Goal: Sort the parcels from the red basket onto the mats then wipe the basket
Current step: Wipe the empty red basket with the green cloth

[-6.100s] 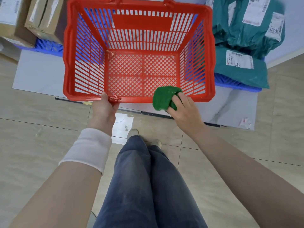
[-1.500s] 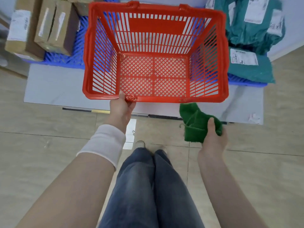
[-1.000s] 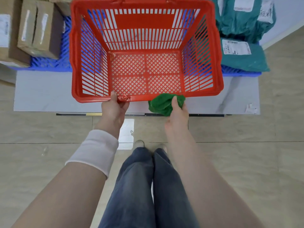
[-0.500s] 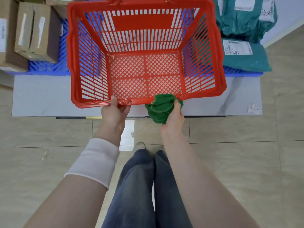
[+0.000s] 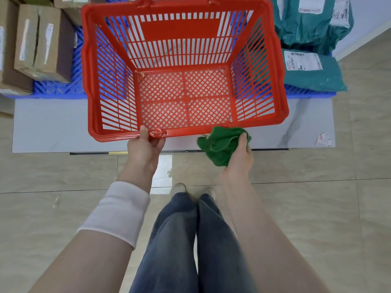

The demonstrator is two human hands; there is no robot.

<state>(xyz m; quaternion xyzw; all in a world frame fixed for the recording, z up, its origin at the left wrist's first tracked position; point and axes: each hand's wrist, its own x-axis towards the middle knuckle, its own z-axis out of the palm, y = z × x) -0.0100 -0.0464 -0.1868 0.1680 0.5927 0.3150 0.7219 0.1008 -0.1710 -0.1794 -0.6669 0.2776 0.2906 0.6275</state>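
Two hands work at the red basket (image 5: 282, 81). The left hand (image 5: 146, 149) grips its near rim, thumb on top and fingers curled under. The right hand (image 5: 239, 159) has its fingers closed around a bunched green cloth (image 5: 220, 144), just beside that rim's right end. Behind the basket, cardboard boxes (image 5: 40, 49) sit on the left blue mat (image 5: 61, 88) and teal mailer bags (image 5: 311, 75) on the right one.

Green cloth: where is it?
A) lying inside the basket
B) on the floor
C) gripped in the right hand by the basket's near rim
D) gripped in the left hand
C: the right hand grips the cloth by the near rim of the basket; the left hand holds that rim.
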